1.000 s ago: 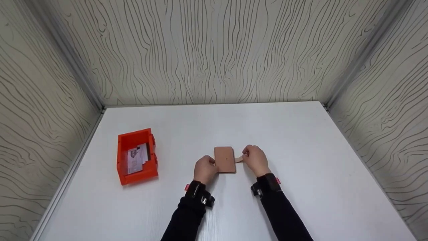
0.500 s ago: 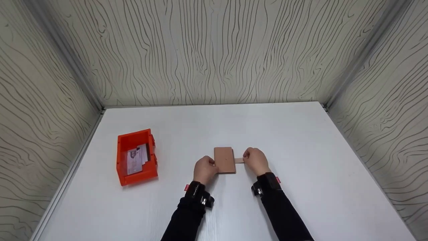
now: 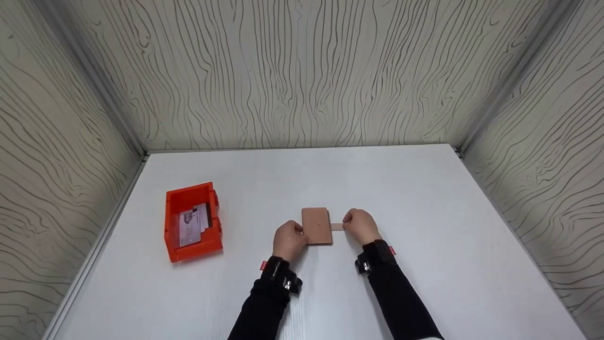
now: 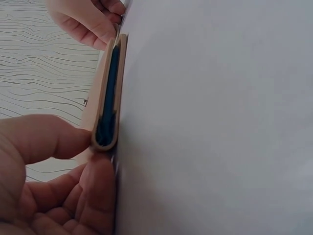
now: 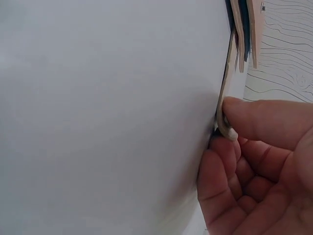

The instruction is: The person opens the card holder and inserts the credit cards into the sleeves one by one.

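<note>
A tan leather wallet (image 3: 316,231), folded over, lies flat on the white table with a small metal snap on its cover. Dark blue lining (image 4: 110,88) shows between its two covers in the left wrist view. My left hand (image 3: 289,240) pinches the folded edge, thumb on top and fingers at the fold. From the opposite side a narrow strap (image 3: 337,226) sticks out to the right. My right hand (image 3: 361,226) pinches the strap's free end between thumb and fingers; the end bends up slightly at the thumb in the right wrist view.
An orange plastic bin (image 3: 198,250) stands at the left of the table, with several cards (image 3: 190,227) inside. White panels with dark wavy lines (image 3: 302,75) enclose the table at the back and both sides.
The strap, curved upward a second ago, now lies straight out to the right. My right hand has moved slightly down toward me with it; the left hand and wallet stay put.
</note>
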`<state>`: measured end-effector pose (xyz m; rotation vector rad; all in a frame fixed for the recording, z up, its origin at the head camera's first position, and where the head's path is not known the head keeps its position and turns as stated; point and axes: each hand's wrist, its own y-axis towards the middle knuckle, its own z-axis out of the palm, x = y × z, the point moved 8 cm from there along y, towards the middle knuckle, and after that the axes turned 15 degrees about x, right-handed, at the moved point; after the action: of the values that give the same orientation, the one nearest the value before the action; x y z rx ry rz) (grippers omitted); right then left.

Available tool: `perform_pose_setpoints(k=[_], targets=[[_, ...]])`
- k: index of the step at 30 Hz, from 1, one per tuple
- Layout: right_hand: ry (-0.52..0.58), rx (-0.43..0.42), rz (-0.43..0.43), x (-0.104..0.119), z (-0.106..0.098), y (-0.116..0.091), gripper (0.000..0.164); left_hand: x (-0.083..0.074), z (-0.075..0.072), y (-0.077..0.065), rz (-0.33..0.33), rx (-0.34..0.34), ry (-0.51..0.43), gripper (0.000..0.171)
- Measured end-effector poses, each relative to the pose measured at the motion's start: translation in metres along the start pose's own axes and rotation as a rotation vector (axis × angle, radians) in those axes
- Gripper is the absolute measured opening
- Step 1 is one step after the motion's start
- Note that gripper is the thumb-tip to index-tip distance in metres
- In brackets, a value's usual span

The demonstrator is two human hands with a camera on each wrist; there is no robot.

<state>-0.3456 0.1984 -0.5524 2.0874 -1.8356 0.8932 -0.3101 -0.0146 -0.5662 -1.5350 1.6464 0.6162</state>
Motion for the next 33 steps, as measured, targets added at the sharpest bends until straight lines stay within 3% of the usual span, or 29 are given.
perform_pose_setpoints(k=[8, 15, 23, 29, 33], targets=[[0.007, 0.008, 0.016, -0.002, 0.002, 0.003, 0.005, -0.005, -0.003, -0.002, -0.006, -0.022, 0.047, 0.014], [0.011, -0.008, 0.003, -0.003, 0.001, 0.002, 0.004, -0.031, -0.008, -0.004, 0.083, -0.1, 0.169, 0.011], [0.0, -0.012, -0.012, -0.001, -0.001, 0.002, 0.004, -0.053, 0.011, -0.003, 0.174, -0.054, 0.324, 0.012], [-0.001, -0.002, 0.006, -0.002, -0.001, 0.003, 0.005, -0.063, 0.025, -0.006, 0.248, -0.077, 0.458, 0.019], [-0.002, 0.011, 0.017, -0.002, 0.0, 0.003, 0.005, -0.065, 0.032, -0.005, 0.247, -0.085, 0.493, 0.017]])
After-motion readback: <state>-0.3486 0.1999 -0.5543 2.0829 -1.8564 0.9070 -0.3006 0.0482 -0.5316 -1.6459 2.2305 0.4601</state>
